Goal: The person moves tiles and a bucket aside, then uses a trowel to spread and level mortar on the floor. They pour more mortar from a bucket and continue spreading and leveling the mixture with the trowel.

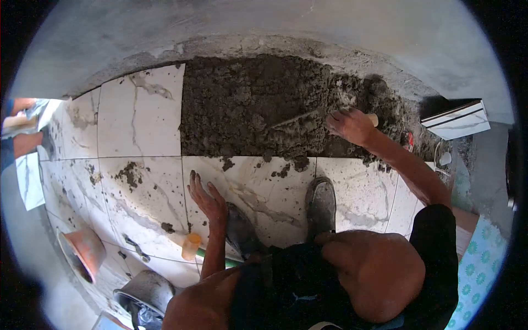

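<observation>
My right hand (350, 126) is closed round the pale handle of a trowel (297, 119), whose thin blade lies on the dark wet mortar (247, 99). The mortar fills a bed between the wall and the laid tiles. My left hand (207, 198) hangs over a white marbled tile (258, 190), fingers spread and holding nothing. Crumbs of mortar dot the tiles around it. Beside my left forearm is an orange-yellow handle (191, 246) next to a green bar.
An orange bucket (82, 254) and a dark bucket (146, 291) stand at lower left. Cut tiles (459, 119) lean at the right by the wall. Another person's arm and foot (27, 144) show at the far left. My boots (320, 206) rest on the tiles.
</observation>
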The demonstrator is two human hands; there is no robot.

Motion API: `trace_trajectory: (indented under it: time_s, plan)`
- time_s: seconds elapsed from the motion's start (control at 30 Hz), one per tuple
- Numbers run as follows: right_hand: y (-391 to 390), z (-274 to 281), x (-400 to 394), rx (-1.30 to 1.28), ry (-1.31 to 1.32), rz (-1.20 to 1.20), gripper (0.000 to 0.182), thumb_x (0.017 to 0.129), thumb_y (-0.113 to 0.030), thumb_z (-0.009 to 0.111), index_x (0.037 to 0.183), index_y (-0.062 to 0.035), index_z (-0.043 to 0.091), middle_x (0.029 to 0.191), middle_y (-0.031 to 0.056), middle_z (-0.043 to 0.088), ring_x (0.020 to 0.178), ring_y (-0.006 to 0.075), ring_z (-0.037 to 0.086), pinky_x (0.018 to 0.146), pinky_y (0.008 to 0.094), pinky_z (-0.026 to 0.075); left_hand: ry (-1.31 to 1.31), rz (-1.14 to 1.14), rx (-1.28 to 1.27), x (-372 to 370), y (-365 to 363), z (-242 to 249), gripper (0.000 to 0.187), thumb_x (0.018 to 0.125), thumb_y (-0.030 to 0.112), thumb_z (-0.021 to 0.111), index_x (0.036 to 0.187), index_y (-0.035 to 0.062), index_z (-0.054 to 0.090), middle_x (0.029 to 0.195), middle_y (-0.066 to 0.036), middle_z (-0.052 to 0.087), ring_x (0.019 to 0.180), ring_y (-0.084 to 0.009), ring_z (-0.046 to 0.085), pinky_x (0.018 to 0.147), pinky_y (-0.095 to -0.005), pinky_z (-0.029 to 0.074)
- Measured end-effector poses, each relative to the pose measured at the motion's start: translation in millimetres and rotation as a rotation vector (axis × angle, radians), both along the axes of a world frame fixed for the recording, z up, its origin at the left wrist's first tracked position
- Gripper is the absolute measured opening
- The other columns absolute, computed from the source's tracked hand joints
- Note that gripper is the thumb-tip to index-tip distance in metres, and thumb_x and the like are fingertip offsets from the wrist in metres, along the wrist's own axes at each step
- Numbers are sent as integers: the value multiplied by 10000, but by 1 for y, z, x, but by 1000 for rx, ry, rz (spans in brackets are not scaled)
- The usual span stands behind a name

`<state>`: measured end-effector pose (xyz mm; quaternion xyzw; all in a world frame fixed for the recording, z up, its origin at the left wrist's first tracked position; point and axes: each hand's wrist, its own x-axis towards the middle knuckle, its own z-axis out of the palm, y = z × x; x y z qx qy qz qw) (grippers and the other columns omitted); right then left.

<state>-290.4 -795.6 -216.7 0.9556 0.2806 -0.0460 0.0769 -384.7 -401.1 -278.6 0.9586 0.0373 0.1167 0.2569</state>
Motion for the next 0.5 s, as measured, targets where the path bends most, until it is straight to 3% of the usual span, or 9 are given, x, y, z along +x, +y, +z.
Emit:
trace_trajectory:
  time_s: [0.13, 0.2, 0.27, 0.33, 0.4, 0.5]
  plan:
    - [20, 12, -10, 149, -181, -180, 237, 784, -279, 572, 858, -65, 500, 760, 82, 561, 620, 224, 584, 517, 322, 483, -8, 12, -13, -1, 4, -6, 349, 872, 97, 401, 1198, -17, 356, 1254, -196, 379, 1167, -352, 348, 988, -510, 233]
    - [67, 32, -3, 258, 178, -483, 258, 811, -313, 557, 830, -61, 506, 704, 58, 552, 580, 192, 577, 491, 315, 475, -2, -19, -20, 1, 2, -7, 351, 867, 99, 404, 1197, -15, 364, 1254, -193, 380, 1170, -347, 348, 988, -511, 227]
    - [119, 38, -1, 1102, 907, -910, 297, 829, -343, 537, 797, -50, 498, 641, 29, 524, 529, 167, 541, 459, 303, 450, -4, -7, -7, 1, 4, -10, 352, 865, 102, 405, 1196, -14, 369, 1255, -193, 379, 1173, -348, 345, 989, -509, 223]
    - [171, 9, 9, 1224, 1196, -1054, 302, 835, -364, 518, 763, -72, 487, 559, -3, 460, 455, 122, 471, 403, 273, 401, -22, -27, -1, 1, 6, -12, 359, 861, 96, 413, 1199, -15, 367, 1256, -198, 377, 1174, -352, 343, 987, -509, 223]
    - [196, -15, 19, 1479, 1627, -982, 275, 827, -358, 521, 732, -104, 478, 523, -14, 427, 405, 102, 421, 368, 251, 365, -30, -37, 5, -2, 5, -12, 364, 859, 89, 415, 1204, -15, 364, 1256, -203, 373, 1174, -354, 342, 986, -502, 226]
    - [186, -19, 34, 1538, 1501, -1176, 251, 825, -349, 512, 713, -129, 470, 517, -21, 416, 381, 94, 398, 345, 243, 347, 6, -5, 18, -2, 7, -9, 367, 862, 91, 417, 1210, -12, 359, 1257, -202, 370, 1175, -347, 341, 982, -491, 238]
